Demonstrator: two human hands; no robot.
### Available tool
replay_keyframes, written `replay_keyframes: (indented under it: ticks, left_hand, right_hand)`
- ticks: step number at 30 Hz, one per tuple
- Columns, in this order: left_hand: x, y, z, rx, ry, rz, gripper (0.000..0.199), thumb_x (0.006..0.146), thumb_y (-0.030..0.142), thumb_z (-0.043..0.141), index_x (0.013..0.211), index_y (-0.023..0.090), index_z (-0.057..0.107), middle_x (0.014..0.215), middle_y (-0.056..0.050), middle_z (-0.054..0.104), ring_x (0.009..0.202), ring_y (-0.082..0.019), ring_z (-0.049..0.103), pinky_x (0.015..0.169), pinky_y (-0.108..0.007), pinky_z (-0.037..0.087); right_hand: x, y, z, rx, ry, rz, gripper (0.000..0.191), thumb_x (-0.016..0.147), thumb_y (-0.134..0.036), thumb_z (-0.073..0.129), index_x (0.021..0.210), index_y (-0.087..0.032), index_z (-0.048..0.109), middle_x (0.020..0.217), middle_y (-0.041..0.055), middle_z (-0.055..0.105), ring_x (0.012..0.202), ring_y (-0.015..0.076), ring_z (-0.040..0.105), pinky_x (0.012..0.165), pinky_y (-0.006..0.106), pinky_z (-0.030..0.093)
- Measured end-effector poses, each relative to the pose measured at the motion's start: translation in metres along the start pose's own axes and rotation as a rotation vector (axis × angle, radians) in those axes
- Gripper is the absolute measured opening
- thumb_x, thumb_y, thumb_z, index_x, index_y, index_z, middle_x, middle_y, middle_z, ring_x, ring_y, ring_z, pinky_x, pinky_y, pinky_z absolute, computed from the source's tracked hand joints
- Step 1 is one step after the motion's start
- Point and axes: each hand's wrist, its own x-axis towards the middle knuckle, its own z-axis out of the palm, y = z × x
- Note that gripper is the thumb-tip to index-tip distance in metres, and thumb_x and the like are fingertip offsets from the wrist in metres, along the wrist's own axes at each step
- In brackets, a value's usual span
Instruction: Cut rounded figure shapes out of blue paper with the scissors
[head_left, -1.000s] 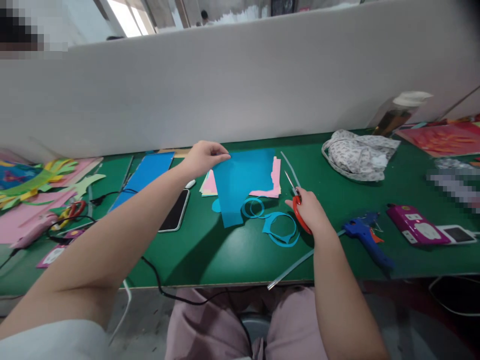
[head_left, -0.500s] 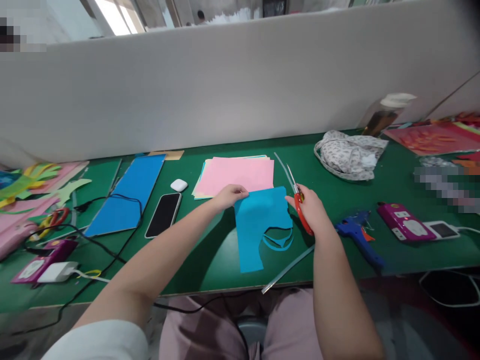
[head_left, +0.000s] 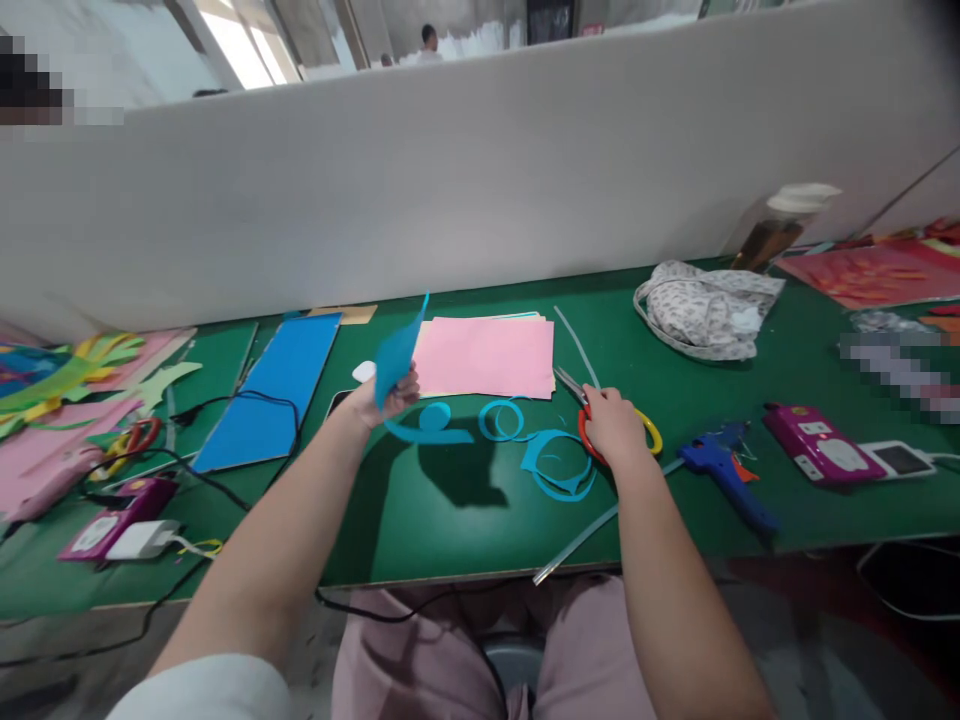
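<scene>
My left hand (head_left: 391,397) is closed on a sheet of blue paper (head_left: 399,352), lifted off the table and seen nearly edge-on. Below it lie curled blue paper cut-offs: a strip with a round piece (head_left: 433,425), thin rings (head_left: 501,419) and a larger looped scrap (head_left: 559,465). My right hand (head_left: 613,425) rests over scissors (head_left: 581,390) with red and yellow handles, their blades pointing up and left toward a stack of pink paper (head_left: 487,355). How far the fingers wrap the handles is partly hidden.
On the right lie a blue glue gun (head_left: 724,470), a purple power bank (head_left: 821,445), a patterned cloth bag (head_left: 705,310) and a bottle (head_left: 784,225). Clear glue sticks (head_left: 574,545) lie near my right arm. Leftward are a blue board (head_left: 270,390), black cable (head_left: 247,395) and a second purple device (head_left: 120,515).
My left hand has lifted the blue sheet up and to the left, uncovering the scraps beneath. My right hand and the scissors have lowered to the table, handles now spread flat.
</scene>
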Motion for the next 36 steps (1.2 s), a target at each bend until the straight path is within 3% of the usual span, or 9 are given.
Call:
replay_keyframes:
  ticks: [3, 7, 9, 11, 13, 16, 22, 28, 36]
  left_hand:
    - [0.005, -0.029, 0.023, -0.180, -0.066, 0.028, 0.036, 0.100, 0.024, 0.037, 0.070, 0.017, 0.055, 0.053, 0.006, 0.040, 0.050, -0.009, 0.045, 0.084, -0.044, 0.056]
    - [0.024, -0.066, 0.048, -0.312, -0.163, 0.057, 0.027, 0.092, 0.021, 0.049, 0.066, 0.018, 0.054, 0.051, 0.007, 0.037, 0.052, -0.010, 0.050, 0.083, -0.042, 0.056]
    - [0.034, -0.078, 0.051, -0.344, -0.220, 0.061, 0.017, 0.084, 0.020, 0.061, 0.067, 0.018, 0.058, 0.052, 0.006, 0.041, 0.060, -0.012, 0.058, 0.084, -0.040, 0.055]
    - [0.040, -0.085, 0.051, -0.365, -0.270, 0.068, 0.013, 0.076, 0.019, 0.071, 0.069, 0.018, 0.061, 0.053, 0.006, 0.046, 0.067, -0.014, 0.064, 0.087, -0.039, 0.054]
    - [0.041, -0.088, 0.049, -0.379, -0.315, 0.073, 0.015, 0.070, 0.019, 0.077, 0.070, 0.017, 0.063, 0.056, 0.005, 0.051, 0.072, -0.016, 0.066, 0.092, -0.040, 0.053]
    - [0.038, -0.089, 0.047, -0.385, -0.375, 0.063, 0.016, 0.069, 0.018, 0.080, 0.072, 0.017, 0.065, 0.060, 0.004, 0.056, 0.074, -0.016, 0.067, 0.096, -0.042, 0.051]
    - [0.032, -0.090, 0.046, -0.369, -0.467, 0.018, 0.015, 0.072, 0.021, 0.079, 0.074, 0.016, 0.065, 0.060, 0.003, 0.058, 0.075, -0.018, 0.067, 0.097, -0.052, 0.050]
    - [0.029, -0.090, 0.045, -0.356, -0.474, 0.003, 0.015, 0.072, 0.020, 0.079, 0.077, 0.015, 0.065, 0.066, 0.001, 0.064, 0.073, -0.019, 0.068, 0.094, -0.055, 0.052]
    - [0.024, -0.078, 0.042, -0.363, -0.390, 0.087, 0.016, 0.071, 0.019, 0.079, 0.079, 0.015, 0.066, 0.066, 0.002, 0.064, 0.070, -0.015, 0.066, 0.094, -0.047, 0.053]
  right_hand:
    - [-0.002, 0.003, -0.005, -0.036, 0.001, -0.014, 0.051, 0.092, -0.012, 0.041, 0.142, -0.015, 0.050, 0.137, 0.0215, 0.053, 0.118, 0.0415, 0.055, 0.091, 0.050, 0.047]
    - [-0.016, 0.003, -0.012, -0.055, 0.018, -0.128, 0.055, 0.092, -0.019, 0.052, 0.146, -0.017, 0.045, 0.149, 0.0186, 0.044, 0.134, 0.0365, 0.044, 0.106, 0.046, 0.041]
    - [-0.028, -0.001, -0.010, -0.042, -0.027, -0.327, 0.074, 0.083, -0.032, 0.070, 0.150, -0.019, 0.040, 0.157, 0.0160, 0.034, 0.146, 0.0349, 0.028, 0.117, 0.043, 0.030]
    - [-0.039, -0.007, -0.004, -0.041, -0.170, -0.485, 0.095, 0.069, -0.037, 0.083, 0.151, -0.020, 0.038, 0.160, 0.0175, 0.027, 0.149, 0.0393, 0.018, 0.119, 0.048, 0.026]
    - [-0.045, -0.012, 0.004, -0.065, -0.271, -0.517, 0.105, 0.061, -0.031, 0.089, 0.151, -0.017, 0.036, 0.160, 0.0216, 0.024, 0.148, 0.0412, 0.016, 0.119, 0.050, 0.026]
    - [-0.046, -0.017, 0.013, -0.077, -0.319, -0.492, 0.095, 0.066, -0.022, 0.086, 0.148, -0.008, 0.041, 0.155, 0.0270, 0.029, 0.146, 0.0395, 0.024, 0.118, 0.048, 0.029]
    - [-0.038, -0.038, 0.024, -0.085, -0.281, -0.488, 0.064, 0.087, -0.016, 0.064, 0.146, -0.005, 0.042, 0.154, 0.0256, 0.032, 0.144, 0.0349, 0.034, 0.116, 0.050, 0.033]
    - [-0.033, -0.056, 0.030, -0.086, -0.231, -0.500, 0.062, 0.092, -0.023, 0.058, 0.147, -0.003, 0.040, 0.156, 0.0243, 0.032, 0.146, 0.0330, 0.030, 0.117, 0.043, 0.031]
    - [-0.041, -0.029, 0.014, -0.249, -0.221, -0.303, 0.085, 0.084, -0.051, 0.065, 0.152, -0.012, 0.033, 0.158, 0.0227, 0.027, 0.148, 0.0427, 0.017, 0.111, 0.073, 0.013]
